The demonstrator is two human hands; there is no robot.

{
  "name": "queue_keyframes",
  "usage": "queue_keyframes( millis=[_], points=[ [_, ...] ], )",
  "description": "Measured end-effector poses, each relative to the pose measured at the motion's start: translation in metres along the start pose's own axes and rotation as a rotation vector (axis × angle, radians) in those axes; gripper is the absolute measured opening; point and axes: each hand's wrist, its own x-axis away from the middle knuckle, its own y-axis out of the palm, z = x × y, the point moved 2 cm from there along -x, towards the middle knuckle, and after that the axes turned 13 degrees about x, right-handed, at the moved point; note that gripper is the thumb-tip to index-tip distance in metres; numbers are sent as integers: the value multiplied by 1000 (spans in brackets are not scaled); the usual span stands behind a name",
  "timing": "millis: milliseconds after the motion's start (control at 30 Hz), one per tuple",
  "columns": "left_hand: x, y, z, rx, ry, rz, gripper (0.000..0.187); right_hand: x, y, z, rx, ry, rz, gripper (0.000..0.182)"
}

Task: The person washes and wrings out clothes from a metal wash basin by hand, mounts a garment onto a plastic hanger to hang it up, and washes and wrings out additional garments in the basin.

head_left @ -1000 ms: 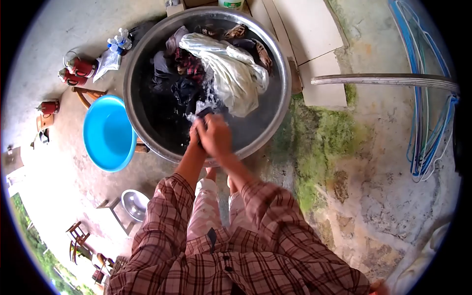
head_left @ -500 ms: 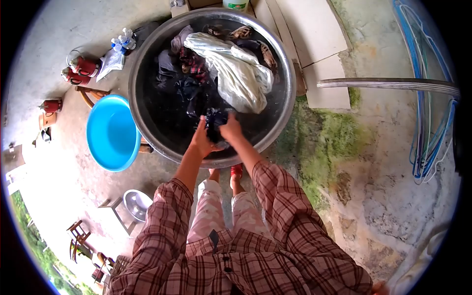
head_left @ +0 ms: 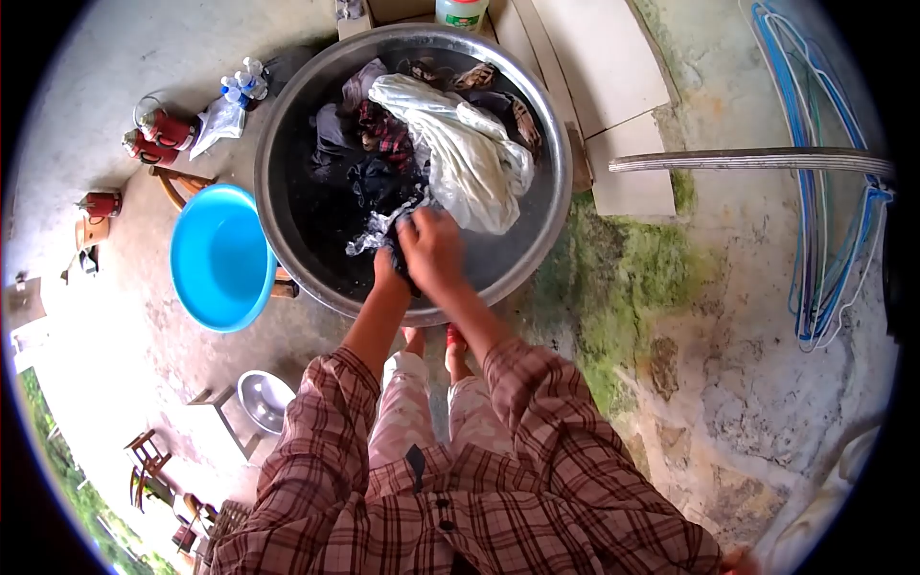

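A large round metal basin (head_left: 559,196) holds dark water and wet clothes. Near its front rim, my right hand (head_left: 433,251) is closed on a dark wet cloth (head_left: 400,251), and my left hand (head_left: 387,278) grips the same cloth from the left, partly hidden. Water splashes just beyond the fingers. Behind my hands lie a black garment (head_left: 376,182), a red plaid cloth (head_left: 384,132) and a grey-purple cloth (head_left: 362,81). A long white cloth (head_left: 455,144) is heaped on the right side, with brown patterned cloth (head_left: 525,125) by the far right rim.
A blue tub (head_left: 222,259) stands left of the basin, with a small metal bowl (head_left: 265,401) below it. Red flasks (head_left: 165,129) and bottles (head_left: 251,81) are at upper left. Blue hangers (head_left: 815,192) hang at right on a metal pole (head_left: 738,163).
My right hand has moved left and closer to my left hand, over the dark cloth. Water now splashes beside it. The view has shifted slightly.
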Motion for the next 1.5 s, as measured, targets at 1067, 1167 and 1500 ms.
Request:
queue_keyframes(
  millis=[1067,1167,1500],
  points=[
    [14,-10,171,-950,713,145,43,-61,-94,77,-22,244,-1023,72],
    [-8,-34,159,-1144,945,187,70,-41,-60,95,426,24,-647,69],
    [-31,-70,82,-1697,739,234,53,29,29,126,522,137,-688,36]
  ],
)
